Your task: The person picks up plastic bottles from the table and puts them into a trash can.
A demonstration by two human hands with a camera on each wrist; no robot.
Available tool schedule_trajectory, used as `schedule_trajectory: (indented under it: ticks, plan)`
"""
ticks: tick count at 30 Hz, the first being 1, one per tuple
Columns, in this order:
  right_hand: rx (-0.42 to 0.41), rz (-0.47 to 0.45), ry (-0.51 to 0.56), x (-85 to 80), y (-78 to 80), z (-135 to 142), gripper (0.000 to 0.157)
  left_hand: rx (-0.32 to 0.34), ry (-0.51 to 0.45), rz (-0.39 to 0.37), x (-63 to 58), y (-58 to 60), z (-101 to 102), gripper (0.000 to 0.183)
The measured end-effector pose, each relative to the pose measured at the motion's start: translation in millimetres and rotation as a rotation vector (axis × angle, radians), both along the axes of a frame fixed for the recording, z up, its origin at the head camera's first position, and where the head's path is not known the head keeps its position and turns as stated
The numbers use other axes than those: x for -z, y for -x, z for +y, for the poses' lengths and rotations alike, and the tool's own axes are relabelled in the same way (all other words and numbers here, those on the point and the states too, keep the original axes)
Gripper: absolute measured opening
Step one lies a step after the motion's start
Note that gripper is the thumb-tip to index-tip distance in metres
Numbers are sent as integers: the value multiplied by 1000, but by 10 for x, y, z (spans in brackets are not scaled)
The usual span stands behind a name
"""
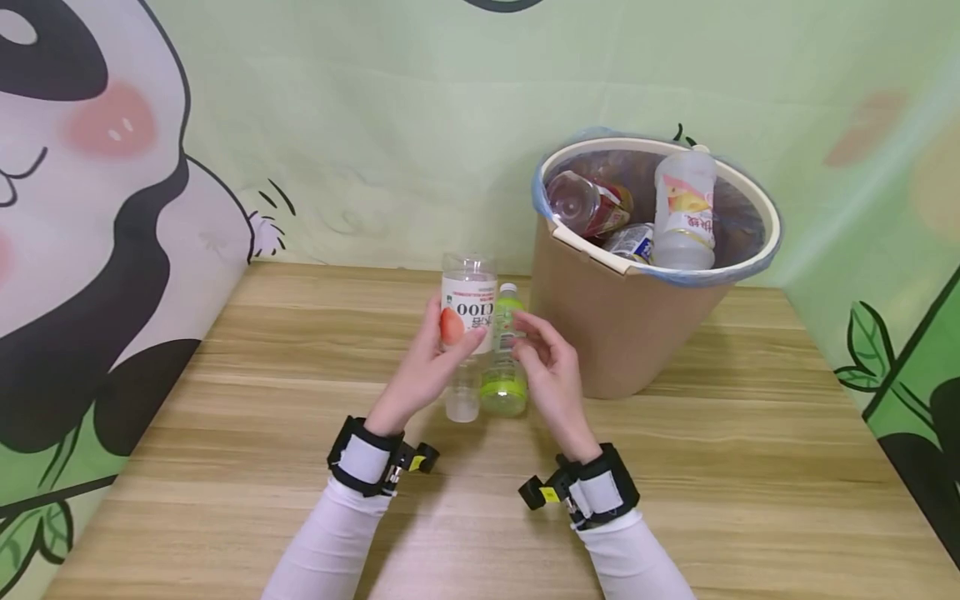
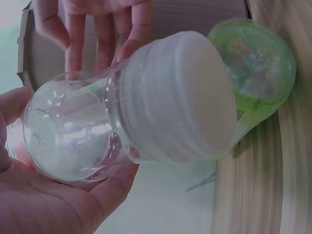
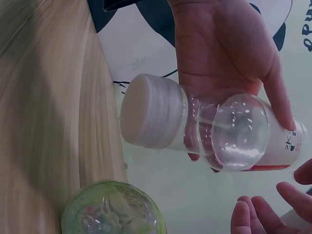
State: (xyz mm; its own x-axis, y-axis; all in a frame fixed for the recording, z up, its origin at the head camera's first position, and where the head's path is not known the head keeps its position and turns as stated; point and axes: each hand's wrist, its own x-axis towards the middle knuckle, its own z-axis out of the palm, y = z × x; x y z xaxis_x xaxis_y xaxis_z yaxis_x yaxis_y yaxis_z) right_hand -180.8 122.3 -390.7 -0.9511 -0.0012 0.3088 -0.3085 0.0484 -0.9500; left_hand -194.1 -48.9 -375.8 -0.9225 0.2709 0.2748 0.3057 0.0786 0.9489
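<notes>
My left hand (image 1: 427, 362) grips a clear plastic bottle (image 1: 468, 312) with a white label, its fingers beneath and its thumb across the label. The bottle's white cap (image 2: 204, 97) points back toward me, and the label reads upside down. To its right, my right hand (image 1: 551, 367) hovers with loosely bent fingers (image 3: 261, 214); it holds nothing and appears apart from the bottle in the right wrist view. A green-labelled bottle (image 1: 504, 396) is on the table between the hands, its base toward me and partly hidden by the right fingers.
On the right of the wooden table (image 1: 300, 367) stands a brown bin (image 1: 600, 333) with a cream rim and bluish liner. Inside are a white-capped bottle (image 1: 686, 208), a red-labelled bottle (image 1: 588, 204) and a blue-and-white item (image 1: 633, 242). A panda-print backdrop (image 1: 360, 150) borders the table.
</notes>
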Motion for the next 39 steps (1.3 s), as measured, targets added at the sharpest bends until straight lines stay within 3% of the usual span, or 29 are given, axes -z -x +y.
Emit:
schedule_trajectory:
  ticks: [4, 11, 19, 23, 30, 39]
  plan:
    - [-39, 10, -38, -109, -83, -37, 37, 4, 2, 10, 112, 55, 33, 68]
    - [-35, 25, -105, -268, -197, -95, 39, 4, 1, 13, 111, 32, 74, 65]
    - [-67, 25, -105, -277, -182, -67, 44, 48, 53, 4, -163, -164, 142, 64]
    - [-75, 32, -124, -278, -181, -51, 49, 85, 92, -34, -225, -214, 152, 61]
    - [-102, 78, -175, -265, -165, -47, 59, 174, 68, -62, 6, -90, 145, 56]
    - [-159, 70, -216, -249, -158, -37, 73, 93, 211, -37, 44, -77, 89, 63]
